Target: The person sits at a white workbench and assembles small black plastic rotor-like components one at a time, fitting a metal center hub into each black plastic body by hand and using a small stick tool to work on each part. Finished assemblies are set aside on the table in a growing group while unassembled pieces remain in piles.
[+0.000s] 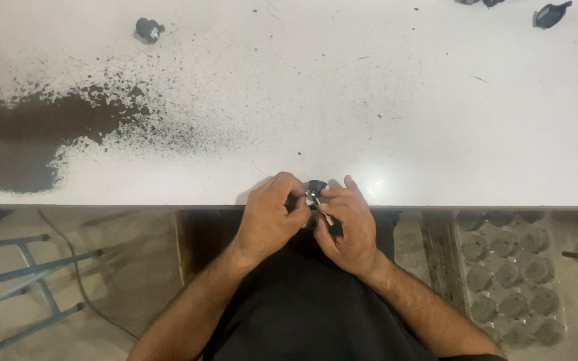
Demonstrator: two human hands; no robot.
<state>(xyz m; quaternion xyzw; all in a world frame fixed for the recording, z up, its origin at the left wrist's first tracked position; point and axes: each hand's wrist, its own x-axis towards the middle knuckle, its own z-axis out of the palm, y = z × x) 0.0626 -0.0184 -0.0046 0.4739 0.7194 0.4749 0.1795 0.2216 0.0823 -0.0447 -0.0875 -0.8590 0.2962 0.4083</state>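
White tabletop (382,100), its near edge above the lap: the left hand (269,217) and right hand (346,227) pinch a small black part (315,188) with a shiny metal piece. It looks light, rigid and fiddly, best held by its rim. Farther off lie dark powder (41,134) and another black part (148,29).

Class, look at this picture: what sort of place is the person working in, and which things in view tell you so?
Probably a small workshop or assembly bench. A long white worktable is stained with dark powder, small black parts lie on it, and both hands hold a small black-and-metal piece at the table's edge.
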